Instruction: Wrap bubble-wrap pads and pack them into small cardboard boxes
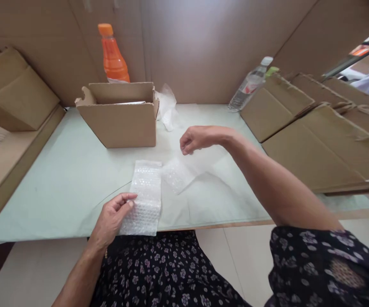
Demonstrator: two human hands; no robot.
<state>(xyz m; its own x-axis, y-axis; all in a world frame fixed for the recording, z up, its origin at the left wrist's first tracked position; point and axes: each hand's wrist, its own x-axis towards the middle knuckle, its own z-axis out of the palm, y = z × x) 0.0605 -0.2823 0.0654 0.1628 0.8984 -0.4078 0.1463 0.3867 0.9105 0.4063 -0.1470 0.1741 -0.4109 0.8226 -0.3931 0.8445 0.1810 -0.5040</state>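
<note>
A long strip of bubble wrap (146, 183) lies on the pale green table cover, its lower end at the front edge. My left hand (115, 215) is closed at the strip's left side, pinching it between thumb and fingers. Farther up, my right hand (195, 140) is held over the table with its fingers curled closed. What those fingers hold, if anything, is hidden. Just below it is a smaller bubble wrap piece (178, 174), slightly blurred, beside the strip's upper right; I cannot tell whether it touches the hand.
An open cardboard box (126, 125) stands behind the strip, with crumpled clear plastic (167, 106) beside it. At the back are an orange drink bottle (114, 57) and a leaning clear water bottle (250, 85). Several cardboard boxes (325, 145) line the right; another carton (18, 91) is left.
</note>
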